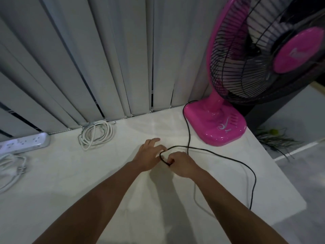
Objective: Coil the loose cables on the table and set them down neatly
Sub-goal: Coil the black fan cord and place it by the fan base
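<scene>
A thin black cable [228, 158] runs from the back of the pink fan's base, crosses itself near the middle of the white table [88, 182], and trails off the right edge. My right hand [181, 164] is closed on a small loop of this cable. My left hand [149, 154] touches the same loop from the left, pinching it with thumb and forefinger while the other fingers spread. A white cable [96, 133] lies coiled at the back near the blinds. Another white cable [12, 169] with a plug lies loosely at the far left.
A pink table fan [218, 127] stands at the back right of the table. A white power strip [24, 142] lies at the back left. Grey vertical blinds [105, 59] hang behind the table. The table's right edge drops to the floor.
</scene>
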`<control>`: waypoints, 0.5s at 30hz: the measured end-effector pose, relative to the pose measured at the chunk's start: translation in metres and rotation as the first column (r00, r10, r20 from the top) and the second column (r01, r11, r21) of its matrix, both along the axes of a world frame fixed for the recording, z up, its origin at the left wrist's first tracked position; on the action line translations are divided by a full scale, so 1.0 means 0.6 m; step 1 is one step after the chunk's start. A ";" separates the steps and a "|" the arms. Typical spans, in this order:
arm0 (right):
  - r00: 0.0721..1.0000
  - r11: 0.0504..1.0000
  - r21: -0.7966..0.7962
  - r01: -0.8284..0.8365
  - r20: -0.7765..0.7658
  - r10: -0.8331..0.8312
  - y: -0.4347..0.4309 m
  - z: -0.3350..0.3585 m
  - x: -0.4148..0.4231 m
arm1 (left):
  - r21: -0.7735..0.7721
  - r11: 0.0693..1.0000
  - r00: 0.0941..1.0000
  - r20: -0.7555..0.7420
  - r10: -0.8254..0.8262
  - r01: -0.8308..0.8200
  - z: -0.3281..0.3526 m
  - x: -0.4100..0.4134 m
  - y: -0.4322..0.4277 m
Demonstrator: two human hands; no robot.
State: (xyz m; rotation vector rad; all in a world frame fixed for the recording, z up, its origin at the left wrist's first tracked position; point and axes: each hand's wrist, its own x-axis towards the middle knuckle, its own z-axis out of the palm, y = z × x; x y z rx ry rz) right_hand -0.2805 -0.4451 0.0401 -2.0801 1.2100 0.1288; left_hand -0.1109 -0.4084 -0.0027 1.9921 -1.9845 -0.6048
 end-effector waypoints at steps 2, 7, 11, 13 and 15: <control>0.997 0.999 0.031 -0.042 0.063 0.040 0.002 0.041 0.003 | -0.041 0.998 0.999 -0.032 0.037 -0.038 0.009 -0.002 0.012; 0.925 0.990 0.134 0.032 0.371 -0.080 0.029 0.139 0.023 | -0.009 0.959 0.886 -0.387 0.257 -0.282 0.051 -0.014 0.029; 0.791 0.955 0.295 0.026 0.578 -0.200 0.062 0.220 0.042 | 0.273 0.847 0.497 -0.711 0.497 -0.455 0.096 -0.034 0.048; 0.697 0.937 0.349 -0.010 0.674 -0.244 0.077 0.258 0.042 | 0.309 0.843 0.404 -0.770 0.493 -0.440 0.119 -0.048 0.062; 0.580 0.915 0.401 -0.051 0.757 -0.300 0.088 0.296 0.034 | 0.334 0.864 0.371 -0.800 0.471 -0.376 0.142 -0.068 0.073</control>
